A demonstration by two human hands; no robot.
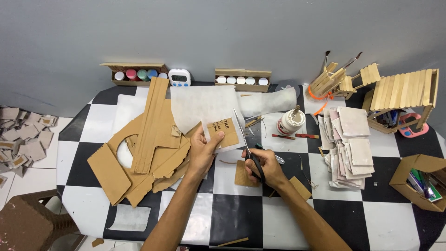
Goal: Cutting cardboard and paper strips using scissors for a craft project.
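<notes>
Left hand (203, 149) gripping a white sheet (204, 104) with a brown cardboard piece (224, 133); right hand (262, 166) closed on scissors (246, 148), over the checkered worktop (241, 218).

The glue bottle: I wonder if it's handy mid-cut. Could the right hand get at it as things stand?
Probably, but not at once: the right hand holds the scissors. The white glue bottle stands just beyond it, with only small sticks lying between.
</notes>
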